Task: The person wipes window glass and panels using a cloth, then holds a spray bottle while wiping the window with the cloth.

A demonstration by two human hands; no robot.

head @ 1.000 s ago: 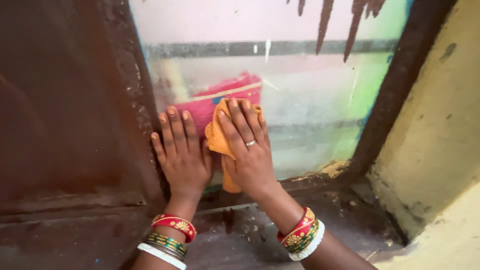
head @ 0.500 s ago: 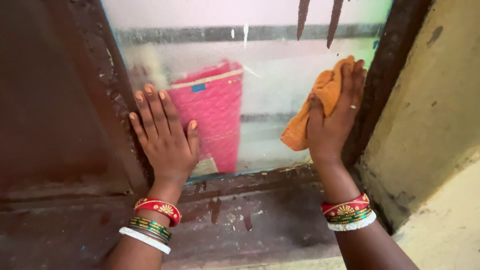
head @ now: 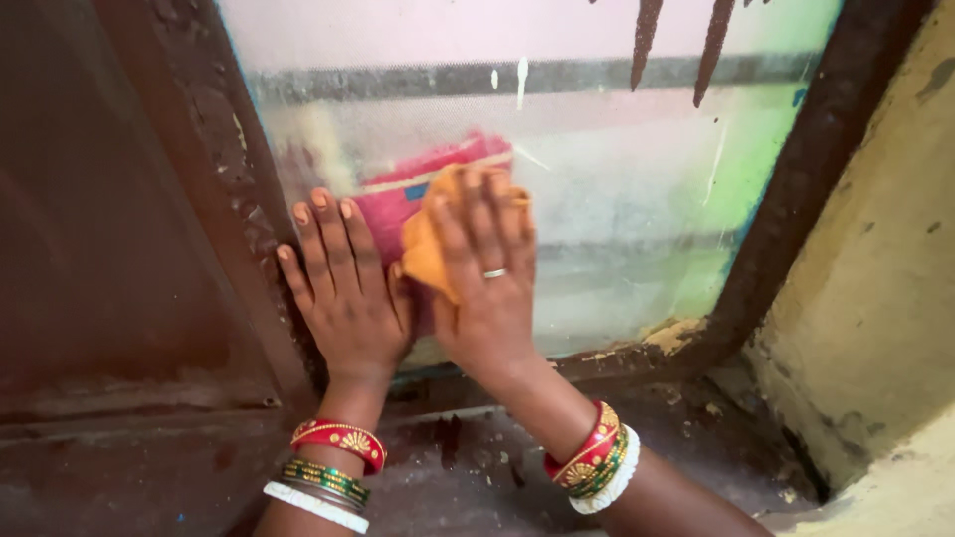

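My right hand (head: 487,283) presses an orange cloth (head: 430,251) flat against a hazy glass window pane (head: 637,199), at the pane's lower left. A ring sits on one finger. My left hand (head: 343,288) lies flat with fingers spread on the pane's left edge, against the dark rusty frame (head: 214,169), just beside the right hand. Behind the glass a pink object (head: 398,199) shows, partly hidden by the cloth and hands. Both wrists wear red, green and white bangles.
A dark brown metal panel (head: 99,249) stands left of the window. The sill (head: 477,457) below is grimy with flaking paint. A yellow plastered wall (head: 875,278) rises on the right. Dark paint drips (head: 711,50) run down the pane's top.
My right hand swept the cloth from the pane's left to its right edge and has come back to the left, beside the left hand. The left hand stayed planted.
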